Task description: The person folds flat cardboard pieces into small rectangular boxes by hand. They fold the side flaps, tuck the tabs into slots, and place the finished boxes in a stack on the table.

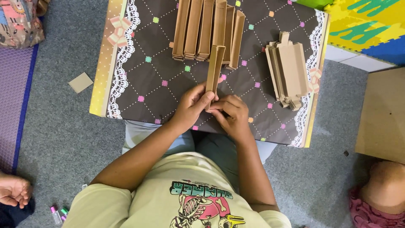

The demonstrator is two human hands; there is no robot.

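Across the grey carpet floor (63, 135) lies a low worktop (143, 76) covered in dark paper with dotted diamond lines, coloured squares and white lace borders; its near edge sits just over the person's knees, its far edge runs out of view at the top. Open carpet lies to the left of the worktop, with a purple mat (12, 101) along the far left and a bright foam puzzle mat (367, 25) at the upper right. A flat brown board (384, 114) lies on the floor at the right, apart from the worktop's right edge.

On the worktop, a row of folded cardboard sleeves (202, 29) stands side by side at the far middle, and a stack of flat cardboard blanks (289, 69) lies near the right lace edge. The dark surface between these two piles and along the left half is bare.

At the near middle, both hands clasp one folded cardboard sleeve (214, 67), which points away from the person: the left hand (192, 105) grips its near end from the left, and the right hand (231, 112) pinches the end flap from the right.

A small cardboard square (80, 82) lies on the carpet left of the worktop; tiny markers (59, 214) lie at the lower left, near another person's hand (14, 190)
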